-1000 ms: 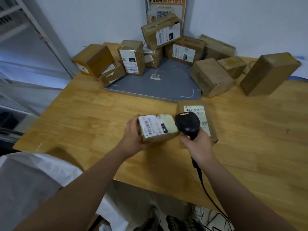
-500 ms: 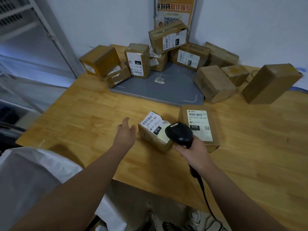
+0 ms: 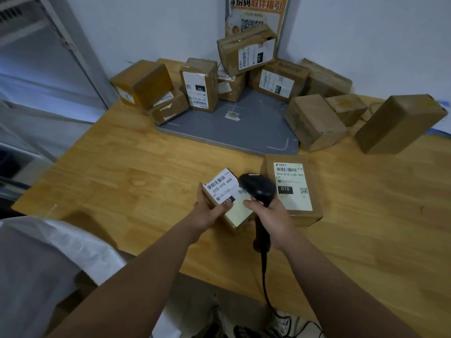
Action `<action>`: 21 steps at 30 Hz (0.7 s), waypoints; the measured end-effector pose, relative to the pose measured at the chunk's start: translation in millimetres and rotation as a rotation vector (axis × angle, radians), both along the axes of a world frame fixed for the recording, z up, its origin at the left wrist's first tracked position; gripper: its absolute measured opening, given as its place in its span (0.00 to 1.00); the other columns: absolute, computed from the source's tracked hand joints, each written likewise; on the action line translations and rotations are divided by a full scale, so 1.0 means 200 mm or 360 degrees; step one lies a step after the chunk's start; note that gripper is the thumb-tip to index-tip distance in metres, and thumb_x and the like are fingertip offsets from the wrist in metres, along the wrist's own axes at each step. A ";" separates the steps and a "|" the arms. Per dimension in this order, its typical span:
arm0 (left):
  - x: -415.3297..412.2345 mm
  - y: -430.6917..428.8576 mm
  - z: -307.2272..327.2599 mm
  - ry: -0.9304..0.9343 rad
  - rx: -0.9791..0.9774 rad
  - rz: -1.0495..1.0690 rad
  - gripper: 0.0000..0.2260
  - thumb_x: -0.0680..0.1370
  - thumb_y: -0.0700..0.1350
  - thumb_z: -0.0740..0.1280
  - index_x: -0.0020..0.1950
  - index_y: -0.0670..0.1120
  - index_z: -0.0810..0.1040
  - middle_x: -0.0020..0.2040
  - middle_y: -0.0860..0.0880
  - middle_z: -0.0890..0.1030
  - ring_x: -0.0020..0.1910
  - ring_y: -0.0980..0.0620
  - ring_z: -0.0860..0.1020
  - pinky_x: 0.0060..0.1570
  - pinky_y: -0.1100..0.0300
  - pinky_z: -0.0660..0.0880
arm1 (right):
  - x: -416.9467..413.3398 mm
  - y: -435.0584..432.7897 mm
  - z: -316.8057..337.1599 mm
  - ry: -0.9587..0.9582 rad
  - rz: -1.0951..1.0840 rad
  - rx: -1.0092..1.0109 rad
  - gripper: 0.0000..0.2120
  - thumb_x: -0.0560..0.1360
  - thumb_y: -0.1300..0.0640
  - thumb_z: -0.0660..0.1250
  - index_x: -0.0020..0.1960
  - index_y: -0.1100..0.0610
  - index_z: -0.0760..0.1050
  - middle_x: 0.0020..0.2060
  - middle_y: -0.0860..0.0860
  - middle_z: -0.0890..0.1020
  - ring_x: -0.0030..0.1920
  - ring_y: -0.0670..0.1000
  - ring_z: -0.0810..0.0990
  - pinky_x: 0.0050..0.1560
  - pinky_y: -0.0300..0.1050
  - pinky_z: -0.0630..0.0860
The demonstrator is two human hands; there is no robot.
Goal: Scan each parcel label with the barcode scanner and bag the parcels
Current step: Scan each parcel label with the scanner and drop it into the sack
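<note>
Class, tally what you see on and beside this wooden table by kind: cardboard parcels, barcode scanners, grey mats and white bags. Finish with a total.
Cardboard parcels: 12
Barcode scanner: 1
Grey mat: 1
White bag: 1
Total: 15

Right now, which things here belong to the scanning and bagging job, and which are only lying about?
Belong to the job:
small parcel in the left hand
scanner in the right hand
flat parcel beside it
parcels at the back
white bag at lower left

Lying about:
grey mat
poster on the wall
metal rack at left
</note>
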State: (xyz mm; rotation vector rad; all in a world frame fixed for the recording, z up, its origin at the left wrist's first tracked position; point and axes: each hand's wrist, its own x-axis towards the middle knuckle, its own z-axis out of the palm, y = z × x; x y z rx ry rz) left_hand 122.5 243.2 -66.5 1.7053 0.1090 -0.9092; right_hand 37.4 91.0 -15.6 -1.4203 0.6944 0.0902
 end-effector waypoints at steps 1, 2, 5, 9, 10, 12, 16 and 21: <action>-0.01 0.01 0.01 -0.0032 -0.0090 0.0012 0.55 0.67 0.55 0.78 0.77 0.59 0.37 0.69 0.49 0.72 0.65 0.50 0.72 0.65 0.50 0.69 | -0.01 0.00 -0.02 -0.0007 -0.0051 0.0064 0.10 0.74 0.59 0.71 0.54 0.51 0.77 0.48 0.53 0.84 0.51 0.53 0.83 0.55 0.54 0.80; -0.01 0.00 0.00 -0.0096 -0.0167 0.0008 0.48 0.72 0.48 0.76 0.77 0.56 0.41 0.66 0.50 0.74 0.62 0.55 0.74 0.61 0.56 0.72 | -0.03 0.00 -0.03 -0.0014 -0.0101 0.0127 0.11 0.74 0.60 0.71 0.55 0.53 0.78 0.49 0.53 0.84 0.51 0.53 0.83 0.56 0.55 0.79; 0.00 -0.02 0.04 -0.0321 -0.0235 -0.0035 0.37 0.73 0.38 0.74 0.70 0.58 0.54 0.62 0.51 0.73 0.57 0.59 0.74 0.46 0.64 0.77 | -0.05 0.00 -0.05 -0.0018 -0.0208 0.0256 0.13 0.74 0.59 0.72 0.58 0.55 0.78 0.52 0.53 0.84 0.54 0.52 0.82 0.57 0.52 0.77; 0.09 0.03 0.11 -0.0685 -0.0022 -0.0009 0.38 0.65 0.43 0.79 0.67 0.62 0.62 0.65 0.47 0.64 0.64 0.45 0.69 0.57 0.48 0.78 | -0.05 0.00 0.01 -0.0123 -0.0135 0.0072 0.06 0.73 0.59 0.72 0.50 0.55 0.80 0.43 0.51 0.83 0.47 0.49 0.82 0.51 0.44 0.78; 0.12 0.05 0.12 -0.0728 0.0011 0.0016 0.38 0.65 0.43 0.79 0.67 0.62 0.63 0.65 0.47 0.63 0.64 0.45 0.68 0.59 0.46 0.77 | -0.06 0.00 0.04 -0.0162 -0.0075 0.0010 0.02 0.74 0.60 0.71 0.46 0.56 0.80 0.38 0.50 0.82 0.40 0.47 0.82 0.45 0.41 0.78; 0.16 0.08 0.12 -0.0749 0.0005 0.0038 0.39 0.64 0.45 0.80 0.67 0.64 0.63 0.65 0.48 0.63 0.64 0.45 0.68 0.60 0.44 0.75 | -0.08 0.01 0.08 -0.0208 0.0041 -0.0059 0.04 0.75 0.61 0.70 0.40 0.58 0.79 0.31 0.51 0.80 0.30 0.48 0.78 0.35 0.41 0.77; 0.18 0.08 0.13 -0.0811 0.0055 -0.0022 0.39 0.67 0.43 0.79 0.69 0.63 0.62 0.65 0.48 0.63 0.63 0.47 0.68 0.59 0.51 0.75 | -0.10 0.03 0.12 -0.0172 0.0149 -0.0279 0.15 0.74 0.57 0.71 0.32 0.61 0.74 0.23 0.53 0.74 0.24 0.50 0.72 0.31 0.41 0.72; 0.17 0.06 0.16 -0.0873 0.0089 -0.0054 0.38 0.69 0.42 0.77 0.71 0.59 0.61 0.64 0.47 0.62 0.62 0.49 0.66 0.53 0.59 0.72 | -0.10 0.09 0.16 -0.0213 0.0093 -0.0429 0.17 0.73 0.54 0.72 0.30 0.59 0.73 0.22 0.54 0.74 0.23 0.49 0.73 0.28 0.41 0.73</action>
